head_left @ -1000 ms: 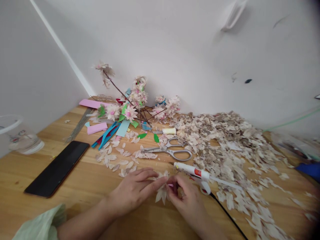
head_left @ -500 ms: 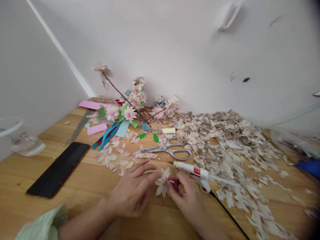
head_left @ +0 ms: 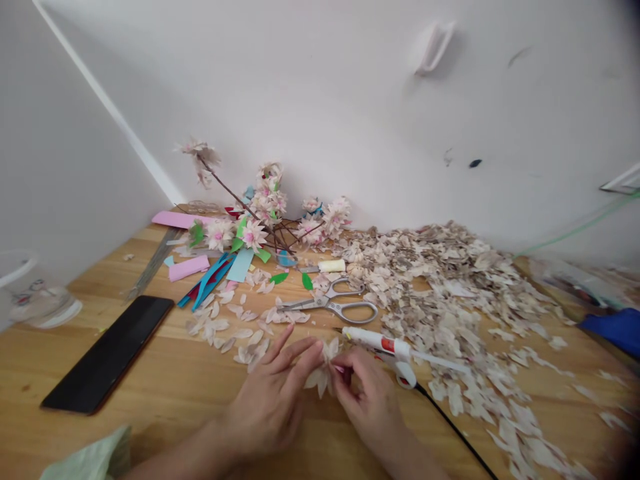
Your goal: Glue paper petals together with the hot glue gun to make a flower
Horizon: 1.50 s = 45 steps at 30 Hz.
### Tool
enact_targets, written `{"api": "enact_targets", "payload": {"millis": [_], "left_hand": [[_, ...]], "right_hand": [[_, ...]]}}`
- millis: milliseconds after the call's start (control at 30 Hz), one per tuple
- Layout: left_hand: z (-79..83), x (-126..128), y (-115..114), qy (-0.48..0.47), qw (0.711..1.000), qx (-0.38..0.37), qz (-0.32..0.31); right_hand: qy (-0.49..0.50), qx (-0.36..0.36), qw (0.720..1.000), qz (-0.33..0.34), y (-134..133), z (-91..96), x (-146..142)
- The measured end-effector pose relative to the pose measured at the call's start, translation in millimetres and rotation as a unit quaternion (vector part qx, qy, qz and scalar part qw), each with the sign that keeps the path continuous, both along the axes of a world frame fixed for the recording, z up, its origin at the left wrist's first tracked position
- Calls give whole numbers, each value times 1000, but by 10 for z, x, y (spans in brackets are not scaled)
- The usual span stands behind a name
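Note:
My left hand and my right hand meet over the wooden table, both pinching a small pale petal flower between their fingertips. The left hand's outer fingers are spread while its thumb and forefinger press the petals. My right hand's fingers are curled round the flower's base, where a bit of pink shows. A white glue gun lies just beyond the right hand, its black cord running toward me. Loose petals lie ahead of the left hand.
Scissors lie behind the glue gun. A big heap of pale husk scraps covers the right side. Finished flowers on branches, coloured paper strips, a black phone and a clear cup are at left.
The flower has been turned and lifted slightly between my fingers; my left fingers have spread more. The view has drifted a little right and down.

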<state>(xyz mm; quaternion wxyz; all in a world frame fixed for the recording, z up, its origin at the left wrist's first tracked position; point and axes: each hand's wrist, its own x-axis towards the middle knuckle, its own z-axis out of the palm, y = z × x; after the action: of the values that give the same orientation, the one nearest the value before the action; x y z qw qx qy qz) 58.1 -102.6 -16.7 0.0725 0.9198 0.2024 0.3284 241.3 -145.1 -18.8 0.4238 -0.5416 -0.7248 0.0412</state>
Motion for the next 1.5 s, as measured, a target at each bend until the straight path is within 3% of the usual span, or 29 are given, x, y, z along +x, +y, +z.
{"api": "enact_targets", "payload": {"millis": [267,467,633,1000,1067,1200,1267,1367,1433,1500], "left_hand": [[-72,-27,-32,-74,989,-121,44],[-55,7,-17,-53,992,-113,17],[-75,1,-21,-76,987,-135,37],[-9,10,-14,-51,996,-71,21],[66,-96,-17,-72,994,-54,55],[164,-636,-4,-104,971,5,214],[138,-999,5,-49,940,23,336],[23,-1466,9,21,872,51,486],[-66,-1665,7,71,855,49,512],[-144,-1776,4,120,862,36,492]], "right_hand": [[-6,20,1000,4,1,-1,-3],[-15,30,999,6,12,-26,-12],[-11,21,1000,2,18,-41,-10],[-12,23,1000,-8,21,-27,-6],[-14,35,999,-9,21,-18,-5],[-15,38,999,-12,19,-28,18],[-14,32,999,-11,18,-49,28],[-14,24,1000,-13,15,-83,26],[-11,18,1000,-12,12,-97,15],[-8,15,1000,-10,10,-100,4]]}}
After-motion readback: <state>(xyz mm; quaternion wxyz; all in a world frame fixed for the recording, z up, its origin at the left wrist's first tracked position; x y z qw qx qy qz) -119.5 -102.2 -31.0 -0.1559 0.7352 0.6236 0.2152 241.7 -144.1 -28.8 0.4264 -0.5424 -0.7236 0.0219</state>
